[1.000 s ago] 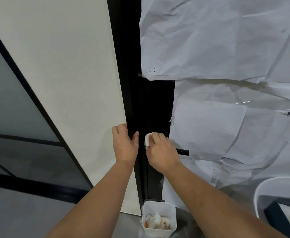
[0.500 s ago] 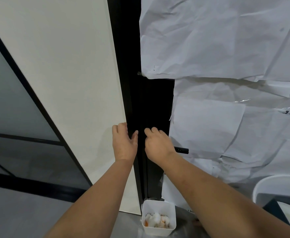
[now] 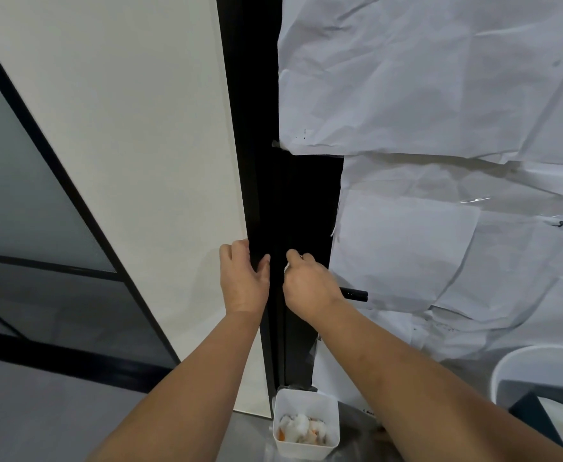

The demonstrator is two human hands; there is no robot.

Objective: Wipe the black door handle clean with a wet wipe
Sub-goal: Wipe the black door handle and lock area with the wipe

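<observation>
The black door handle (image 3: 356,294) sticks out to the right from under my right hand (image 3: 308,286); only its tip shows. My right hand is closed over the handle's inner part with a white wet wipe (image 3: 287,267) bunched under the fingers, only a small edge of it visible. My left hand (image 3: 245,278) rests flat on the edge of the black door frame (image 3: 257,161), fingers curled around the frame beside the white wall panel, holding nothing loose.
Crumpled white paper sheets (image 3: 440,95) cover the door to the right. A small white bin (image 3: 306,425) with used wipes stands on the floor below the hands. A larger white container (image 3: 520,368) sits at the lower right. Glass panels (image 3: 23,211) are at left.
My right hand has shifted a little up and left along the handle; the wipe, plainly visible a second ago, is now mostly hidden under the fingers. The left hand has stayed put.
</observation>
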